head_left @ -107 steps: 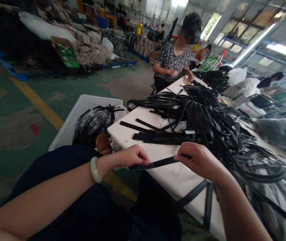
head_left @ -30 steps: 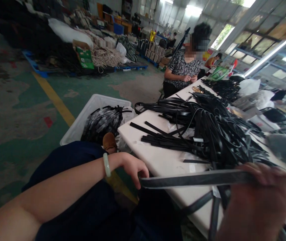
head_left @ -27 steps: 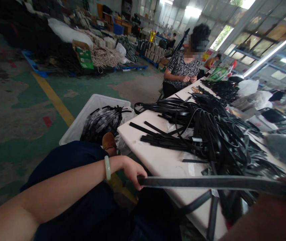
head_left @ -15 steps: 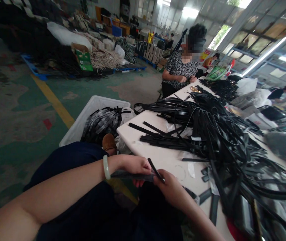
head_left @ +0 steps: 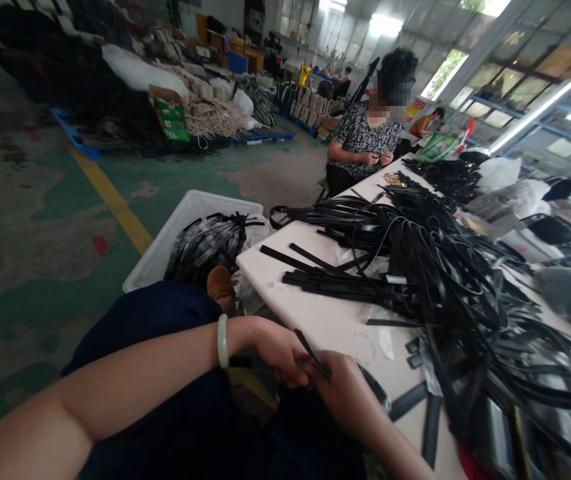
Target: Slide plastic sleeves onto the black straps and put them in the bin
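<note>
My right hand (head_left: 340, 383) is closed around a narrow black strap (head_left: 310, 351), whose free end sticks up to the left past the thumb. Against its fingertips, my left hand (head_left: 281, 352) has its fingers bent together in a pinch. What lies between those left fingers is hidden. Both hands are over my lap, just off the near edge of the white table (head_left: 315, 317). Flat black straps (head_left: 335, 283) lie on the tabletop beyond them, running into a large tangled heap of longer black straps (head_left: 425, 267).
Left of the table, a white bin (head_left: 158, 250) on the floor holds black strips with clear wrapping. A person (head_left: 365, 137) sits at the table's far side, hands together. Short black pieces (head_left: 430, 420) lie near my right forearm. Pallets of goods (head_left: 130, 127) stand farther back.
My left hand has moved slightly down and right, its fingertips now meeting my right hand. The dark strip that ran beneath my left wrist no longer shows.
</note>
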A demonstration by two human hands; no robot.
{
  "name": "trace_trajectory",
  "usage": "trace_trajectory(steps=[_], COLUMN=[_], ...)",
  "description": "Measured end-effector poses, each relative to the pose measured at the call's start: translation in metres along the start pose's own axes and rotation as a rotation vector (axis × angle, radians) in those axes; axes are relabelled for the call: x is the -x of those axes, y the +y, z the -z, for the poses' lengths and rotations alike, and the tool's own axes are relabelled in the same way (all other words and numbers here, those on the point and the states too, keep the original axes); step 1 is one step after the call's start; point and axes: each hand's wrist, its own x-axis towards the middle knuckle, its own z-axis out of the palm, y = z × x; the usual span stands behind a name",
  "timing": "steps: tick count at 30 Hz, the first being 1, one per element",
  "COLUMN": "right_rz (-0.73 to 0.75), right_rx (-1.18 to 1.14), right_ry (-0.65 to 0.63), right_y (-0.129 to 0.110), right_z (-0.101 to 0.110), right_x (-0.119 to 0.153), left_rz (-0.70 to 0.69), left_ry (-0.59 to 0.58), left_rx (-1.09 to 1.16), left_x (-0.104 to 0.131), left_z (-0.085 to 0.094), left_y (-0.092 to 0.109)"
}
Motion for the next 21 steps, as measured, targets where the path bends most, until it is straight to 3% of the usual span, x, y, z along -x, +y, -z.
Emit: trace_trajectory(steps=[5,7,9,12,16,19,21], right_rz=[-0.063,0.007,0.137,0.209,0.056,0.075,0.102], right_rx=[0.255,0.324,0.363,0.403,0.635,0.769,0.806], right_ry=[0.191,0.231,0.238,0.165,0.042,0.003,-0.002], right_y=[0.021,0.026,0.023,0.006,-0.021,-0.028,-0.023], right_z=[0.037,0.045,0.039,0.01,-0.023,-0.03,-0.028], right_x=[0.006,0.005,-0.001,-0.019,-0.041,-0.045,-0.042], left_rz=[0.15,0.162,0.137,0.144,0.248,0.251,0.249], left_ry=[0.212,0.334,0.39,0.316,0.117,0.028,0.077], left_rx=[-0.247,-0.264,-0.254,-0.135,0.236,0.27,0.226], left_x=[0.041,0.049,0.047,0.037,0.032,0.035,0.038], left_z=[0.022,0.026,0.023,0.013,0.008,0.006,0.001], left_y=[-0.004,-0.005,-0.005,-0.006,-0.01,-0.012,-0.013])
